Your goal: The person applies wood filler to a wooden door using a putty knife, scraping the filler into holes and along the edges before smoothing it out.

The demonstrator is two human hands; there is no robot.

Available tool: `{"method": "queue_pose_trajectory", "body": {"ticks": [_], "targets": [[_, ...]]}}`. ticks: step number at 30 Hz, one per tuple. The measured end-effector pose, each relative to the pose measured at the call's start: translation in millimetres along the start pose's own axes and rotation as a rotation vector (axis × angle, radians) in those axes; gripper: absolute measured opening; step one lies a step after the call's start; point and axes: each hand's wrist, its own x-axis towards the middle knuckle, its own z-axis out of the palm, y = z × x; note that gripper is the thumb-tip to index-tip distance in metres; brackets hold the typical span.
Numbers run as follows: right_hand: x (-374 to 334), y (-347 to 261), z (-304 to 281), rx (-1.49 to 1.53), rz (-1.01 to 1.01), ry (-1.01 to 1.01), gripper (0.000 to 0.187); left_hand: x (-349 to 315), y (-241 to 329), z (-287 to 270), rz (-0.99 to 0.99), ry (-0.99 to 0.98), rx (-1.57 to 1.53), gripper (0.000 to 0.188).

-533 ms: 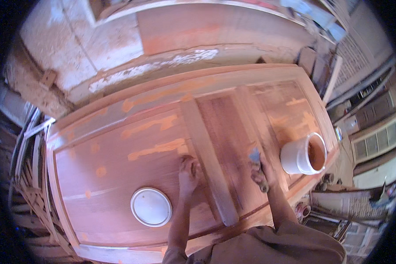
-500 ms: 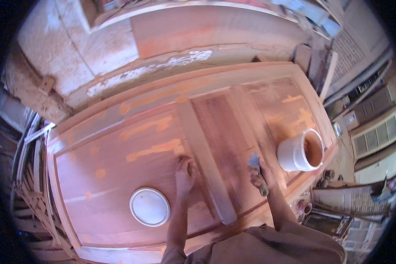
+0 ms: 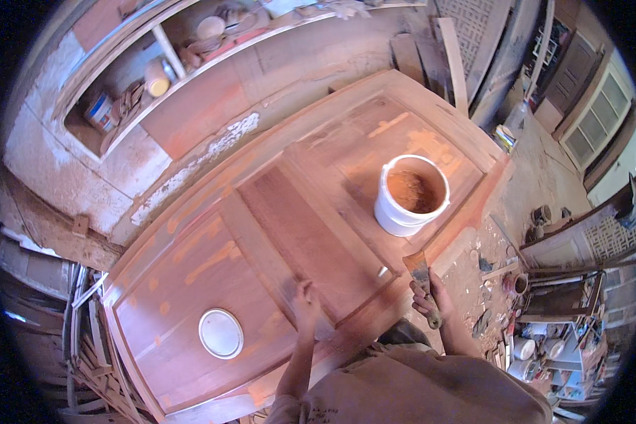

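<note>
My right hand [image 3: 435, 299] grips a putty knife [image 3: 418, 270] over the near edge of the door, its blade pointing away from me and smeared with orange-brown filler. Above the door's middle, my left hand [image 3: 306, 305] has its fingers curled in; whether anything is inside them is hidden. The panelled wooden door [image 3: 311, 233] lies flat beneath both hands, with orange filler patches on it. On its right panel stands a white bucket [image 3: 397, 220] holding orange-brown filler [image 3: 415, 192]. A round white lid [image 3: 221, 333] lies on the left panel.
A wall shelf [image 3: 212, 56] with jars and clutter runs behind the door. Wood strips [image 3: 102, 374] are stacked at the left. To the right, the floor [image 3: 498, 240] is littered with scraps. A small white piece [image 3: 381, 271] lies near the door's front edge.
The view has swung toward the right. My right hand has moved with the putty knife from over the door to its near edge, and the blade now shows orange filler. My left hand stays curled.
</note>
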Motion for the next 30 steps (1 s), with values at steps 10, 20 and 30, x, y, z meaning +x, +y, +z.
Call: {"method": "queue_pose_trajectory", "body": {"ticks": [10, 20, 30], "targets": [[-104, -91, -72, 0.106, -0.171, 0.147, 0.047, -125, 91, 125, -0.006, -0.228, 0.057, 0.025], [-167, -188, -171, 0.272, -0.377, 0.213, 0.049, -79, 136, 232, -0.519, -0.084, -0.838, 0.031], [-136, -197, -161, 0.384, -0.547, 0.281, 0.043, 0, 200, 297, -0.524, -0.027, -1.101, 0.035]]}}
